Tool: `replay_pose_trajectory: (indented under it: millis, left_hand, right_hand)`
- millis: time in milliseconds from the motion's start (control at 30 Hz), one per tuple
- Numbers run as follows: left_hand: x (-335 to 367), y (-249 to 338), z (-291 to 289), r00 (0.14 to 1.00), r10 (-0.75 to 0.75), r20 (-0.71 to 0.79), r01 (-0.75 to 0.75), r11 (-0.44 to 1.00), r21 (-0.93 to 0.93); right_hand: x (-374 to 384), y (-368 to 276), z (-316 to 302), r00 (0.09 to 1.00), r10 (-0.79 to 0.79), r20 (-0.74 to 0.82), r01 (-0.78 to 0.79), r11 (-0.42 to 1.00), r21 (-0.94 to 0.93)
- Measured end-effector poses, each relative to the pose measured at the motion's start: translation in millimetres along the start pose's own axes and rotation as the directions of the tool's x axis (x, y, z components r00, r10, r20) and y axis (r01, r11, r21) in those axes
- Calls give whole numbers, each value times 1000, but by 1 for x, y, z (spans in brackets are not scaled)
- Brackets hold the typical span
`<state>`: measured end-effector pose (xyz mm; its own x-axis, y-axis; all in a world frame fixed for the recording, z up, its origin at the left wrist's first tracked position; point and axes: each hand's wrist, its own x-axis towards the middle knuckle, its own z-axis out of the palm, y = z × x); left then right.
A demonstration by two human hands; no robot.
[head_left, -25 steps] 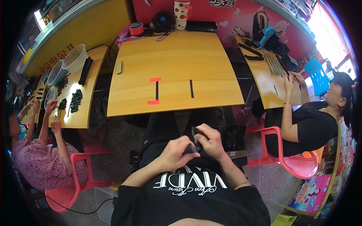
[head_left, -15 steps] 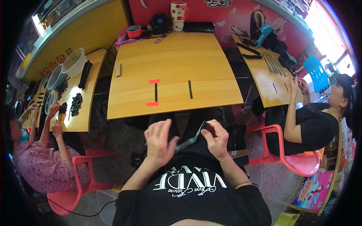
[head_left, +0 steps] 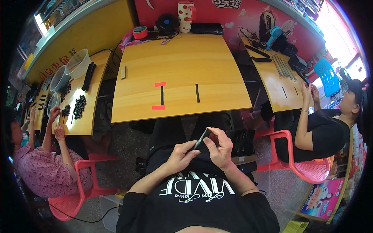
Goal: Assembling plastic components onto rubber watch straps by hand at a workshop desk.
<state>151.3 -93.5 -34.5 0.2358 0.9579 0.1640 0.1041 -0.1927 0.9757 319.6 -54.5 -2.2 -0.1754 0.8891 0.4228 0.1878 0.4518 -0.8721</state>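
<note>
Red tapes (head_left: 160, 84), black strips (head_left: 197, 93) on table (head_left: 178, 58) (spotted cup (head_left: 185, 17) behind), dark band (head_left: 201, 139) pinched by left hand (head_left: 181, 157) and right hand (head_left: 219, 148).

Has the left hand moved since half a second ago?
Yes: the left hand has shifted right and back toward the wearer, judged against the middle table.

Left hand (head_left: 181, 157) and right hand (head_left: 219, 149) pinch 1 dark strip (head_left: 201, 139) near the table (head_left: 178, 58).
</note>
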Motion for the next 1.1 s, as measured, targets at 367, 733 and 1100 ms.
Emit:
replay_pose_trajectory:
  millis: [367, 733, 1100]
  left_hand:
    - [-14, -12, 9, 954, -298, -27, 161, 587, -794]
    - [2, -5, -9, 996, -36, 80, 40, 998, -46]
    - [-3, 7, -3, 987, 66, -144, -84, 989, -121]
  right_hand:
    - [-17, 8, 17, 957, 279, -74, -218, 868, 445]
    - [-2, 15, -1, 970, 229, 84, -244, 924, 296]
    - [1, 8, 17, 980, 188, 62, -187, 774, 604]
